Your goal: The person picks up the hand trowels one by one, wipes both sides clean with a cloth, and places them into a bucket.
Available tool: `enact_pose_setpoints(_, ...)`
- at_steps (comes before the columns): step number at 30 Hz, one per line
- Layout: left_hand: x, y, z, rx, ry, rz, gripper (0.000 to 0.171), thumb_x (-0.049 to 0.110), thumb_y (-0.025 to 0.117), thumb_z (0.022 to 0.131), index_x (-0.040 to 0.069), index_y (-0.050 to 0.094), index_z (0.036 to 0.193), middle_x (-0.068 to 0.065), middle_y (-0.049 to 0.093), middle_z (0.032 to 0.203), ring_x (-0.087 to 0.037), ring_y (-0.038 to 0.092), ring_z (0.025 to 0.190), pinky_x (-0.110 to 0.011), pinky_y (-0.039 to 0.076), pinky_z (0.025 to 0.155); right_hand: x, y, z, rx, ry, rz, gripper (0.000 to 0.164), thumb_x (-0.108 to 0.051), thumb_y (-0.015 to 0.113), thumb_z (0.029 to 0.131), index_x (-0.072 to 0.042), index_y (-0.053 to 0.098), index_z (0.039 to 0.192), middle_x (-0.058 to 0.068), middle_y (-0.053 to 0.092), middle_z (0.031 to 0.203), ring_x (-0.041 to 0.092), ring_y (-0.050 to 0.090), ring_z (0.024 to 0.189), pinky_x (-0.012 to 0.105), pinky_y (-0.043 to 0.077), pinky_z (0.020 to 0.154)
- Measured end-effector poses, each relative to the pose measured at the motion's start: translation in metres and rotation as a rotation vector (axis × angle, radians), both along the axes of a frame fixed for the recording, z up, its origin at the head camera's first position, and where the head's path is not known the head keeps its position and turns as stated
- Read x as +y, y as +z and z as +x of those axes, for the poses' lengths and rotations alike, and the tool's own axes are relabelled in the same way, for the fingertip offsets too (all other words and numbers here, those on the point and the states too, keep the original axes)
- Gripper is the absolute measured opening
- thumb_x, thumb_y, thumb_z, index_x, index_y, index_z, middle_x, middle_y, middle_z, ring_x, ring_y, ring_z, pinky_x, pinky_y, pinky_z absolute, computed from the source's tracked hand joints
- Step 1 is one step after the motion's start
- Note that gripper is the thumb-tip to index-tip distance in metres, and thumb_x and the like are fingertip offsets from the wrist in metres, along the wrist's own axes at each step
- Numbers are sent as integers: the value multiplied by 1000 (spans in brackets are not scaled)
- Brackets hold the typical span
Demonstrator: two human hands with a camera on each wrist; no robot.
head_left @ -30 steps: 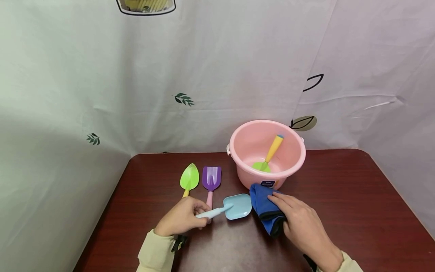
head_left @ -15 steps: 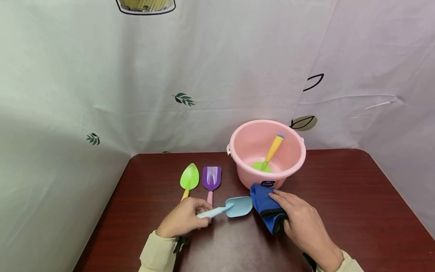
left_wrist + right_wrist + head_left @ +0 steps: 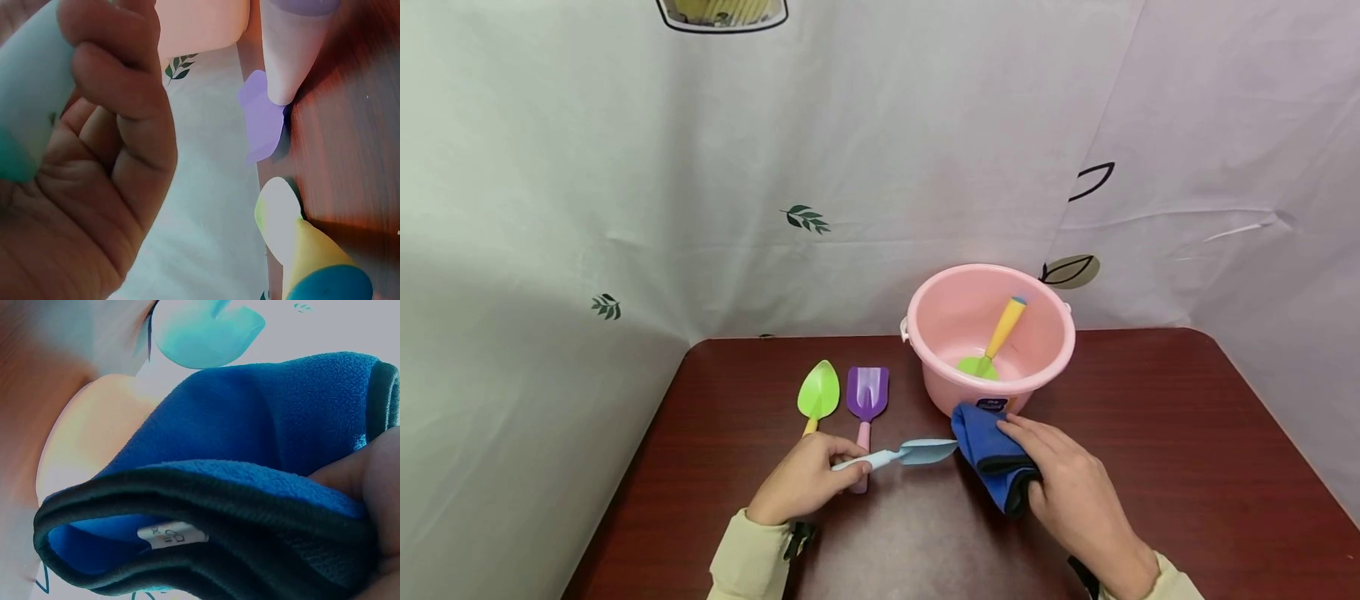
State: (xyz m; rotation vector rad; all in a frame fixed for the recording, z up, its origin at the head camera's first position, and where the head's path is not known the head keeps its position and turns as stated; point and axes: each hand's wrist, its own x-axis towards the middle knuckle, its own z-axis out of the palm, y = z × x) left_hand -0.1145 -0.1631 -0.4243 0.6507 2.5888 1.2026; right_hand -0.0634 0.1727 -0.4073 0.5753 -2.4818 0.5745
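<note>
My left hand [image 3: 808,479] grips the handle of a light blue toy shovel [image 3: 928,452]. In the left wrist view its fingers curl round that pale handle [image 3: 28,81]. The blade is turned nearly edge-on in the head view, its tip close to a folded blue cloth [image 3: 985,450]. Whether tip and cloth touch, I cannot tell. With my right hand [image 3: 1078,492] I hold the cloth, which has black edging. The right wrist view shows its folds [image 3: 250,419] and a small white label [image 3: 174,534], with the shovel's blade [image 3: 200,334] beyond.
Behind the cloth stands a pink bucket [image 3: 940,375] holding a green shovel with a yellow handle [image 3: 1005,327]. A green trowel [image 3: 818,390] and a purple shovel [image 3: 867,392] lie on the dark red table [image 3: 1150,400], left of the bucket. Patterned fabric [image 3: 880,150] hangs behind.
The light blue shovel has rolled in my left hand, its blade going from face-up to almost edge-on. My right hand and the cloth have shifted slightly right.
</note>
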Motion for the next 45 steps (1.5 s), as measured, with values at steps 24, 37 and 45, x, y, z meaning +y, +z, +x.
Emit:
enact_pose_setpoints(24, 8, -4, 2, 135, -100, 69, 17, 7, 73, 90, 13, 74, 106, 8, 67, 96, -7, 57, 86, -25, 50, 78, -17, 1, -1, 84, 145, -90, 76, 14, 47, 58, -8, 68, 127, 5, 66, 128, 27, 63, 114, 12, 27, 108)
enact_pose_setpoints(37, 20, -15, 7, 139, -42, 105, 23, 6, 78, 87, 15, 73, 107, 12, 66, 99, -7, 59, 88, -27, 49, 80, -27, 0, 3, 76, 186, -70, 76, 13, 46, 59, -10, 68, 128, 6, 64, 132, 29, 62, 116, 17, 26, 112)
enact_pose_setpoints(45, 23, -17, 8, 182, -47, 102, 23, 9, 78, 87, 19, 73, 108, 16, 68, 98, -6, 59, 88, -29, 49, 82, -32, -3, 2, 91, 230, -3, 76, 13, 49, 59, -10, 67, 129, 7, 62, 134, 27, 60, 120, 31, 38, 107)
